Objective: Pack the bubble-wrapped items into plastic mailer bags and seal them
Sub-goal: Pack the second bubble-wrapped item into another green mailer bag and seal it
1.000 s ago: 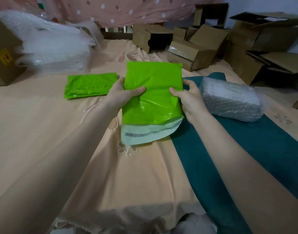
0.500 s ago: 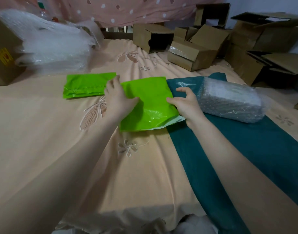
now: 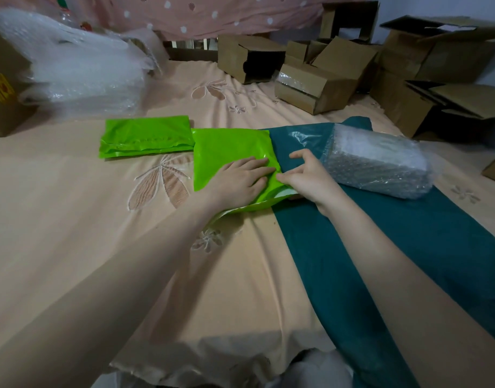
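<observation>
both bare forearms reach forward from the bottom of the view and converge near the middle. the left hand (image 3: 240, 179) lies palm down, fingers straight and close together, pointing toward the right, pressed flat on the surface beneath it. its wrist is level with the forearm, which runs in from the lower left corner. the right hand (image 3: 306, 175) sits just beside it, fingertips nearly meeting the left's. its thumb and lower fingers are curled in a pinching grip at their tips, while the index finger lifts up and points away to the left. the right forearm comes in from the lower right corner, wrist slightly bent.
</observation>
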